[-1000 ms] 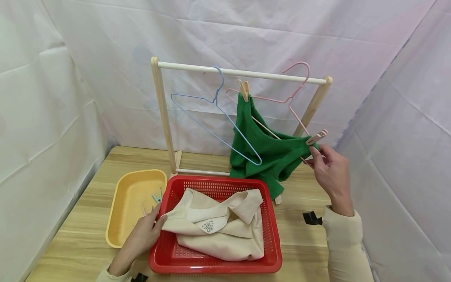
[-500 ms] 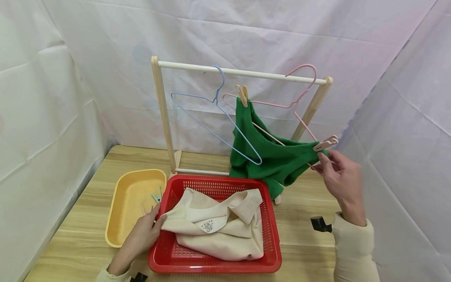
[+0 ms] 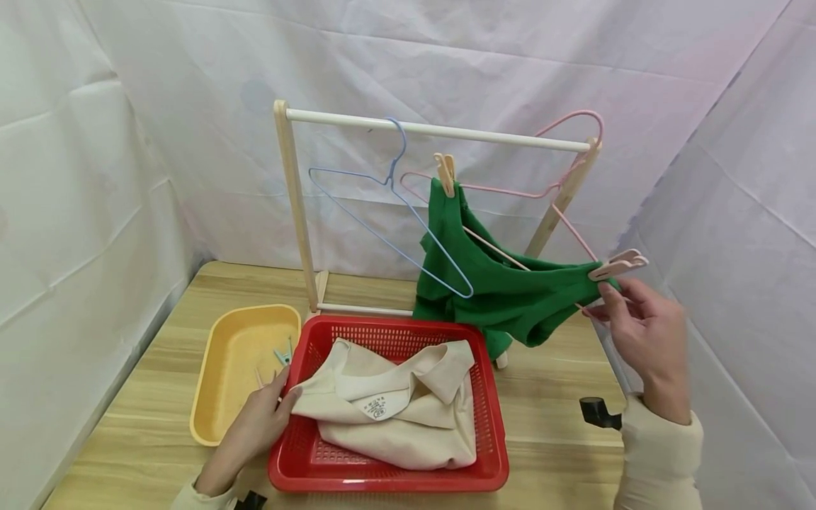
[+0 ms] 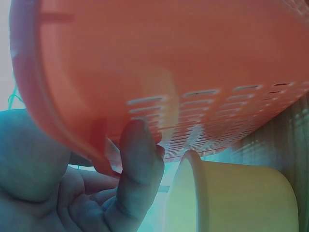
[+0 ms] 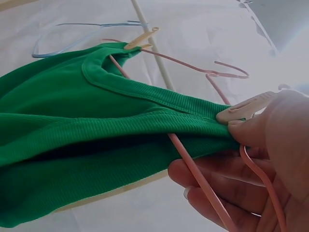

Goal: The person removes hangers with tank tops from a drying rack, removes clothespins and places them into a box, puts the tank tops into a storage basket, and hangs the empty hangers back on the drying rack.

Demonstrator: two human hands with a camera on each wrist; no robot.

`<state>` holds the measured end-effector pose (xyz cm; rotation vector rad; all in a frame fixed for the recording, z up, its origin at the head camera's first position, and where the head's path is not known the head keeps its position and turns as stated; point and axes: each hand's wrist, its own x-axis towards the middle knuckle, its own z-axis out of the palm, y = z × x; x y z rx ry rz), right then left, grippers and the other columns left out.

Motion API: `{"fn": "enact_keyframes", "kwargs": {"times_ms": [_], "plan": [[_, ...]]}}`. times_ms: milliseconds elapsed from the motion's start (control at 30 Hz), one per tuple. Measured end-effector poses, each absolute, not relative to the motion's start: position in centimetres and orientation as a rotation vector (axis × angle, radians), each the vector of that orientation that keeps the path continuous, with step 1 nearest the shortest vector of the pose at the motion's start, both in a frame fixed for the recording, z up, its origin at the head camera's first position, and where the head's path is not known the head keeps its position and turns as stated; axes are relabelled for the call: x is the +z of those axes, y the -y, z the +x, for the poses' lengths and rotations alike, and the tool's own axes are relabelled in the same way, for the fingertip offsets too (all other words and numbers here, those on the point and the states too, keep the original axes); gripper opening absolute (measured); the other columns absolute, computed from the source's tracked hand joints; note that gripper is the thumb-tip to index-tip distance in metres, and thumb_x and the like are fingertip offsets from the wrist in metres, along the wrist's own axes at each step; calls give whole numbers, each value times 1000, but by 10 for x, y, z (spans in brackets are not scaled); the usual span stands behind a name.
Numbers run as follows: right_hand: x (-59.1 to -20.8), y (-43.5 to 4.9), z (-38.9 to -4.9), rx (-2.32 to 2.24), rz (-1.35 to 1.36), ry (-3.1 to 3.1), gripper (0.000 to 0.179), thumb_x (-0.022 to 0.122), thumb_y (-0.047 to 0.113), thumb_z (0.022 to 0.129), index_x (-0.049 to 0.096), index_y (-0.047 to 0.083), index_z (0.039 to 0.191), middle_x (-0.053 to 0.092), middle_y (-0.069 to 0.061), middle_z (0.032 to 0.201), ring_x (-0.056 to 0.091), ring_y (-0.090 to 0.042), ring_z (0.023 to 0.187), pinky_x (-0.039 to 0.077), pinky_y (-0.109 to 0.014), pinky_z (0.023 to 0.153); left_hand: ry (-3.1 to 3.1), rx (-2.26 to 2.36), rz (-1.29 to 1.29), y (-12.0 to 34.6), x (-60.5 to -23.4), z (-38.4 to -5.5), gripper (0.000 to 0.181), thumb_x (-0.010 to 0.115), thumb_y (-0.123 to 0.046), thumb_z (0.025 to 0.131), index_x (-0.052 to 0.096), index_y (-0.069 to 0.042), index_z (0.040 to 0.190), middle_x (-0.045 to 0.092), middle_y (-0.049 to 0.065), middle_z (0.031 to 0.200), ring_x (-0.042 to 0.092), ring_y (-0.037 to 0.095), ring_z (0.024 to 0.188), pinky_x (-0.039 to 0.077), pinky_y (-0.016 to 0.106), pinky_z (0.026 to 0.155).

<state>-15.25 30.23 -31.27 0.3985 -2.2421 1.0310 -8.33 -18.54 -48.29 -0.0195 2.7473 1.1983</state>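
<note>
With thumb and fingers, my right hand (image 3: 650, 333) pinches the shoulder edge of a green garment (image 3: 491, 276) together with the end of a pink hanger (image 3: 510, 190). Right by the thumb, a pale pink clothespin (image 3: 618, 264) clips that shoulder; a yellowish clothespin (image 3: 446, 176) clips the other. The right wrist view shows the hanger wire (image 5: 198, 176) running below the cloth past my fingers. My left hand (image 3: 258, 418) grips the left rim of a red basket (image 3: 389, 485); its thumb lies by a cream garment (image 3: 395, 407) inside. In the left wrist view, fingers curl round the basket edge.
A wooden rack with a white rail (image 3: 472, 132) stands behind the basket. An unloaded blue hanger (image 3: 390, 180) hangs on it. At the left, a yellow tray (image 3: 210, 375) holds a few clothespins (image 3: 283, 354). White cloth walls (image 3: 95, 212) enclose the table (image 3: 153, 397).
My right hand has moved right and slightly down, pulling the green garment's shoulder, its clothespin and the pink hanger along. The hanger's hook has shifted right near the rail's end. My left hand stays put.
</note>
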Motion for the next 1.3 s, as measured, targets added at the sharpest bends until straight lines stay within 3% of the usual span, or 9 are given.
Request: {"fn": "enact_keyframes", "kwargs": {"times_ms": [233,433,667,833,1133,1300], "plan": [[-307,-308,-145,1089,358,2244,16,62,-3,94,69,-10,107,68,23,87,66,5,62,51,-9,62,-2788,1176,7,186,-483,-83,54,53,-14,102,35,6,148,61,28,125,65,30,102,56,47,83],[-303,-311,-142,1153,379,2183,15,60,-6,94,67,-15,103,70,18,78,67,2,59,48,-10,54,-2844,1173,64,186,-485,-81,52,53,-13,102,37,8,146,61,30,125,61,41,114,51,55,91],[-296,-312,-134,1290,339,2132,17,59,-6,94,66,-18,104,74,7,76,68,-5,57,47,-13,49,-2861,1177,74,186,-484,-80,52,53,-14,103,37,9,146,61,31,125,59,44,118,48,58,95],[-290,-309,-128,1428,322,2072,20,59,-4,95,64,-20,107,75,5,77,69,-9,57,53,-14,57,-2855,1179,63,186,-484,-80,52,53,-14,103,37,9,146,61,30,126,58,44,119,47,58,96],[-282,-302,-118,1644,354,1914,23,59,-5,94,60,-25,105,74,-9,74,69,-17,57,55,-19,59,-2845,1178,52,185,-485,-81,52,53,-14,103,36,8,147,60,30,127,59,43,118,48,57,95],[-281,-299,-114,1740,362,1866,24,58,-6,95,58,-27,107,74,-13,76,69,-20,57,58,-23,69,-2845,1176,52,185,-484,-81,53,52,-14,103,36,10,147,59,32,128,58,43,118,48,57,95]]}}
